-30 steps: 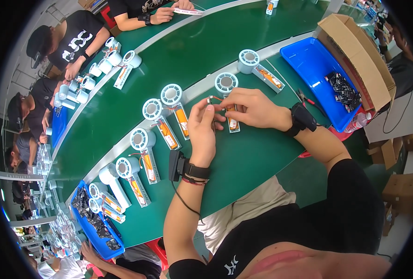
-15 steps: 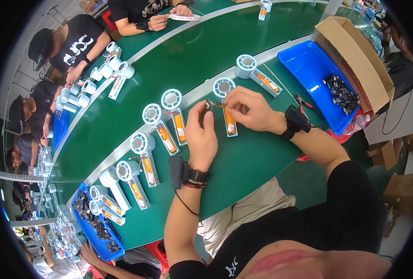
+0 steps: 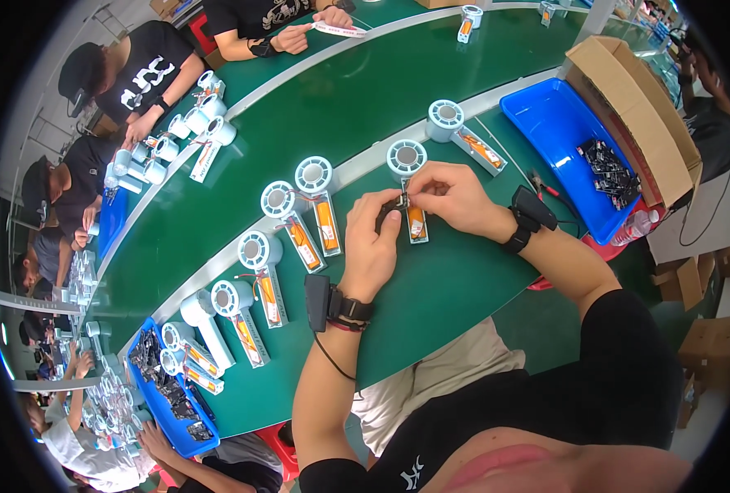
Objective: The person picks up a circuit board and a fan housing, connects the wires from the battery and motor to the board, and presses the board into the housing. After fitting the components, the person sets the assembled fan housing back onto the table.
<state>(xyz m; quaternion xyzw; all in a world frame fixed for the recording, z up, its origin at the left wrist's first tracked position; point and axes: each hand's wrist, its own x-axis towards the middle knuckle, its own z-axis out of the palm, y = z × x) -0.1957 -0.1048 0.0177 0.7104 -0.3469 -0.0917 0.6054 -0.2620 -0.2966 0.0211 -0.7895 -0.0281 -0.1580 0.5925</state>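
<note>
My left hand (image 3: 370, 249) is closed around a small dark circuit board (image 3: 393, 204), gripping it between thumb and fingers. My right hand (image 3: 457, 200) pinches at the board's right edge; its fingertips hide what they hold, probably a wire end. Under both hands lies a pale blue handheld fan (image 3: 406, 156), its round head pointing away and its handle open, with an orange battery (image 3: 416, 226) inside. More opened fans lie to the left, including one close by (image 3: 314, 174) and another (image 3: 278, 200). To the right rests one more fan (image 3: 445, 115).
A blue tray (image 3: 537, 103) with dark circuit boards stands at the right, beside a cardboard box (image 3: 628, 107). Red-handled pliers (image 3: 545, 186) lie near it. Another blue tray (image 3: 192, 444) of boards sits at the lower left. Co-workers sit across the green belt (image 3: 315, 107).
My hands have come together: the right fingertips, earlier at a red wire apart from the board, now meet the board's edge. The board has moved right, over the fan's handle. The view has shifted slightly.
</note>
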